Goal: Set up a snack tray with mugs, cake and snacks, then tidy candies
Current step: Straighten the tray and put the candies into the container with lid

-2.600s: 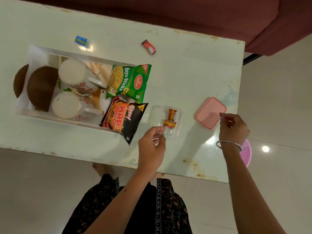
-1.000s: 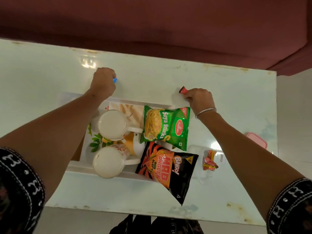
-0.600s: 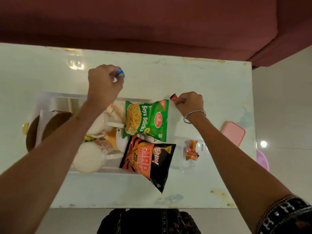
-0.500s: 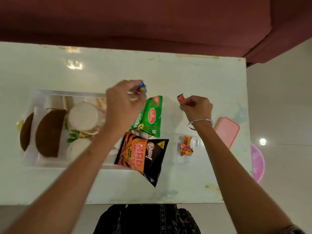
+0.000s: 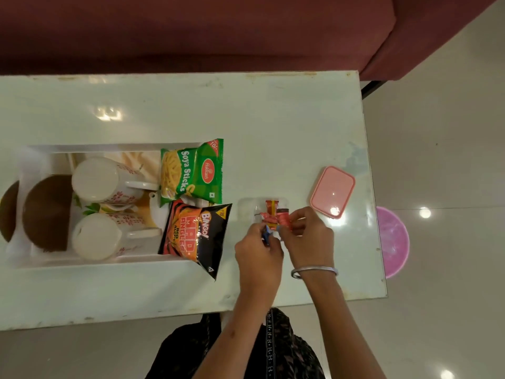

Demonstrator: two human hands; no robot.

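Note:
My left hand [image 5: 258, 250] pinches a blue candy [image 5: 266, 234] over the near edge of a small clear plastic box [image 5: 247, 209]. My right hand [image 5: 308, 236] holds a red candy [image 5: 283, 218] just above the same box, beside the red-orange candies [image 5: 270, 212] lying inside it. The pink lid [image 5: 332, 191] rests on the table to the right. On the left, the white tray [image 5: 103, 147] carries two white floral mugs [image 5: 94, 180], brown cake [image 5: 47, 213], a green Soya Sticks packet [image 5: 191, 172] and a black-orange Bingo packet [image 5: 195, 233].
The white table [image 5: 273, 119] ends just right of the lid. A maroon sofa [image 5: 191, 31] runs along its far side. A pink plastic tub [image 5: 392, 239] sits on the floor past the right edge.
Both hands came back from the far side of the table, each carrying a candy, and now meet over the clear box. The table's far strip no longer holds loose candies.

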